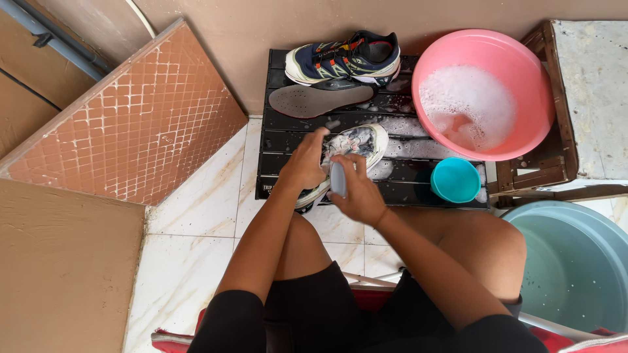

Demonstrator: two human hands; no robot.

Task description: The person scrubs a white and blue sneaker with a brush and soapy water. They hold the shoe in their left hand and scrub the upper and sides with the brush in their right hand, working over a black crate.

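A soapy white sneaker (pixel 358 142) lies on a black slatted platform (pixel 405 193) in front of me. My left hand (pixel 304 163) grips the sneaker's side and holds it down. My right hand (pixel 356 189) is closed around a grey brush handle (pixel 337 178), with the brush pressed against the sneaker. A second sneaker (pixel 347 57), navy with orange laces, stands at the back of the platform against the wall. A grey insole (pixel 317 99) rests just in front of it.
A pink basin (pixel 530 72) of foamy water sits on the platform's right end. A small teal cup (pixel 455 180) stands below it, and a pale green bucket (pixel 575 268) is at the lower right. A tiled slab (pixel 137 124) leans at the left.
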